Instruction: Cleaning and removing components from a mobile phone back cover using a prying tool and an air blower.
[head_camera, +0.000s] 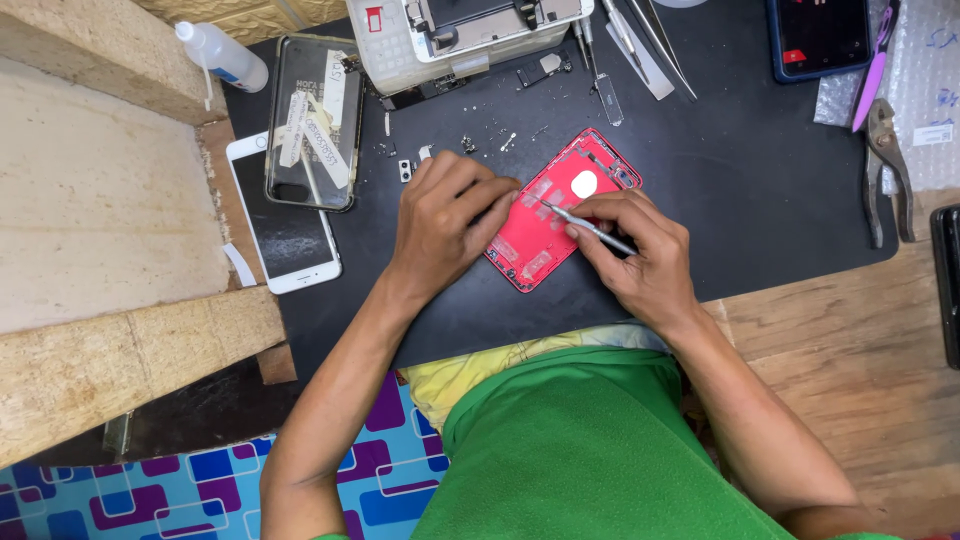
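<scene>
Right hand (640, 255) is pinching a thin metal tool (588, 226) into the stripped red phone shell (545, 235); left hand (445, 220), fingers curled, is steadying it. Loose screws (480, 140) are lying unfitted.

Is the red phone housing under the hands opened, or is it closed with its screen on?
Opened: the red phone housing lies with its bare inside facing up, no screen fitted.

both hands close together, left hand (447, 222) curled palm-down, right hand (640, 250) pinching, forearms converging
</scene>
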